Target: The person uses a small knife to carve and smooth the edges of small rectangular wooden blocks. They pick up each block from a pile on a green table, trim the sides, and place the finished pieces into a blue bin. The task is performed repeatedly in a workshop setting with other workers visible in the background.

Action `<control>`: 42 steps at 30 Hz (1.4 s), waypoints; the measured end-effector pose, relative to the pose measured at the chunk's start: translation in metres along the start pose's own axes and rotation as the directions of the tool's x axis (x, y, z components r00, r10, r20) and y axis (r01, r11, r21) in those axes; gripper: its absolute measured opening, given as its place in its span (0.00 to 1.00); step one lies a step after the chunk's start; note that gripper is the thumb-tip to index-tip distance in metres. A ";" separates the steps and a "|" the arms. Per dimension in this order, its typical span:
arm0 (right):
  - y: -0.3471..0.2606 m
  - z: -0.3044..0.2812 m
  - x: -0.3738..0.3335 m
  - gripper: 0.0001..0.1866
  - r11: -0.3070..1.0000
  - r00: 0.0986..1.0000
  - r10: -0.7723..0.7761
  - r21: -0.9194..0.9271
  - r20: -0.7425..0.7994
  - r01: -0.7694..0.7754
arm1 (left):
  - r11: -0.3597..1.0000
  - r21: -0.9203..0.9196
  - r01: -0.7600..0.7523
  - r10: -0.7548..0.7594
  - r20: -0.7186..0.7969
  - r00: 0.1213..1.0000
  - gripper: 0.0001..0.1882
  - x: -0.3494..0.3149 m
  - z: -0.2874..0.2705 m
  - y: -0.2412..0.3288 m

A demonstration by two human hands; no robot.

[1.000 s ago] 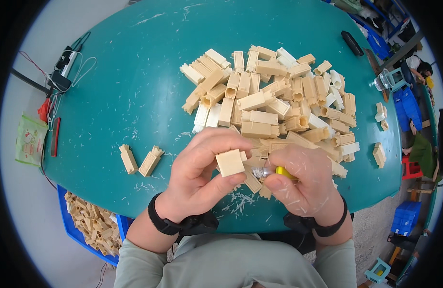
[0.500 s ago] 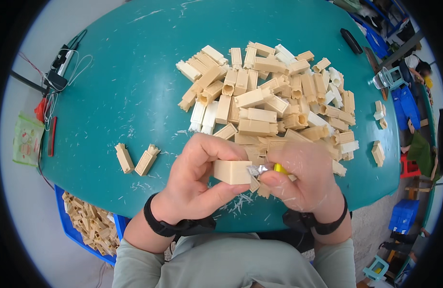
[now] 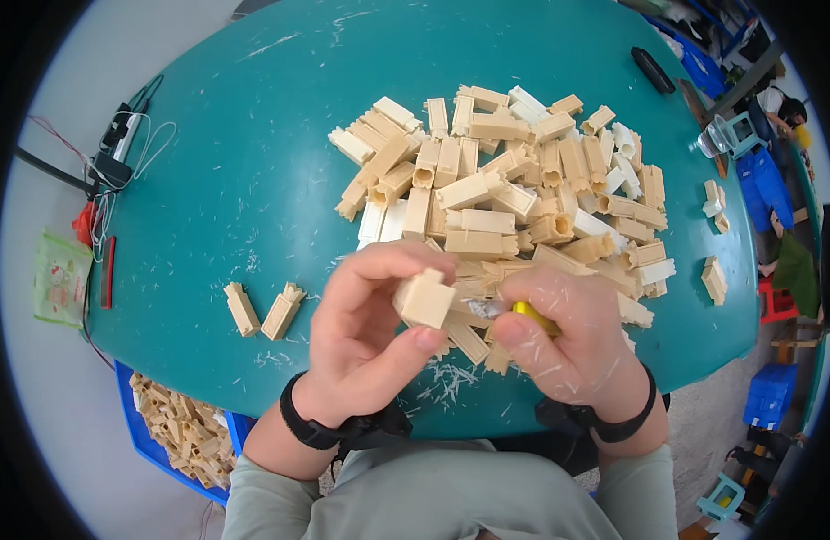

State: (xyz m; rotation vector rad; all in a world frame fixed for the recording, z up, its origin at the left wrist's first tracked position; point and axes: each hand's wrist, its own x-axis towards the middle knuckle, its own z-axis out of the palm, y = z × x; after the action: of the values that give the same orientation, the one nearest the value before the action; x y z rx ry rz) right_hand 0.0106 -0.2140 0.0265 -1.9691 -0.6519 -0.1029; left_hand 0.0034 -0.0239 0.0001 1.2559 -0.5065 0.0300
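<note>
The left hand [image 3: 365, 337] held a beige block [image 3: 425, 300] in front of the person, above the near side of the pile; its grip was closed round the left side of the block, thumb below and fingers above, with a flat square end turned toward the person; the right hand [image 3: 572, 342] gripped a small knife [image 3: 532, 315] by its yellow handle, fingers curled round it; the metal blade pointed left toward the block, whitish scraps clung to it, and a slight gap showed between blade and block.

Behind and beneath the hands, a large pile of blocks [image 3: 480, 243], mostly beige with some white, lay jumbled on the green desk [image 3: 235, 171]; 2 beige blocks [image 3: 282, 311] lay side by side to the left, and 1 more block [image 3: 714, 281] lay near the right edge; pale shavings [image 3: 444, 385] were scattered on the near side, below the hands.

A power strip [image 3: 120, 135] with cables was at the far left, and a red bar [image 3: 107, 272] lay on the left edge; a blue crate [image 3: 240, 430] full of blocks stood at the near left, beside the desk.
</note>
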 end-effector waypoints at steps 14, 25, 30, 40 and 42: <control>0.004 0.007 -0.003 0.10 0.993 0.997 -0.078 -0.086 -0.028 0.075 | 0.730 0.633 -0.258 0.335 -0.003 0.942 0.18 -0.003 -0.003 -0.008; 0.012 0.005 0.001 0.10 0.977 0.991 0.102 -0.179 -0.081 -0.115 | 0.748 0.546 -0.378 0.407 0.073 0.910 0.18 -0.005 -0.005 -0.007; 0.003 0.001 0.002 0.11 0.990 0.990 0.122 -0.066 -0.069 -0.127 | 0.739 0.634 -0.226 0.300 -0.010 0.954 0.20 0.000 -0.008 -0.001; -0.001 0.015 -0.004 0.10 0.989 0.988 0.148 0.016 -0.035 -0.148 | 0.907 -0.376 0.188 -0.307 -0.285 0.908 0.16 -0.003 0.006 -0.004; 0.000 0.015 -0.004 0.10 0.989 0.986 0.147 0.018 -0.075 -0.146 | 0.859 -0.430 0.278 -0.388 -0.194 0.901 0.14 -0.003 0.008 -0.004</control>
State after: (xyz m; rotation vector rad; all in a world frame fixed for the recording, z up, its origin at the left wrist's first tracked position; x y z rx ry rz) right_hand 0.0044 -0.2031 0.0181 -1.9841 -0.4556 -0.0827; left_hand -0.0014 -0.0317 -0.0026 0.9076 -0.0359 -0.1854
